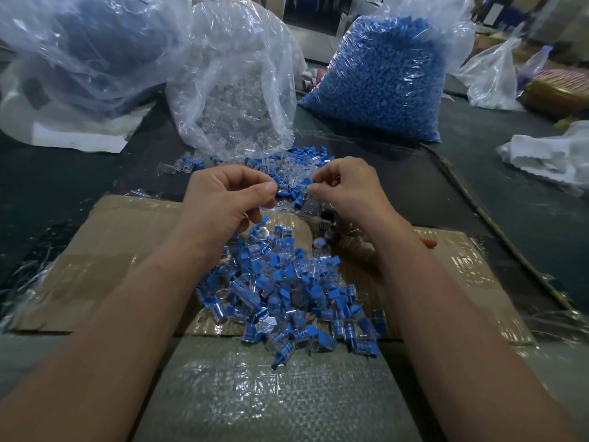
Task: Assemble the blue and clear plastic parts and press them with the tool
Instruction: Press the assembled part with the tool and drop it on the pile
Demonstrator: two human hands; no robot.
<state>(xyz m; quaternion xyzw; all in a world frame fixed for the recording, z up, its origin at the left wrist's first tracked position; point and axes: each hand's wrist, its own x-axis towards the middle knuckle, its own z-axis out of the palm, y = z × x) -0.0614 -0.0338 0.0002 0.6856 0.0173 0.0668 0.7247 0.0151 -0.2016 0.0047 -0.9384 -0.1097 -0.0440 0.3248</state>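
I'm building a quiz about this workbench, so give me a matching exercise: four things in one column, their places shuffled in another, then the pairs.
1. clear plastic bag of blue plastic parts
2. clear plastic bag of clear plastic parts
3. heap of joined blue-and-clear plastic parts
4. flat brown cardboard sheet

A. under the heap
B. far side, right of centre
C. near side, centre
D. far side, centre, spilling parts

Pairs: 1-B, 2-D, 3-C, 4-A

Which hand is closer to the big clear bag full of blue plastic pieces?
Right. The right hand sits in front of the clear bag of blue plastic pieces, a bit to its left; the left hand is farther left.
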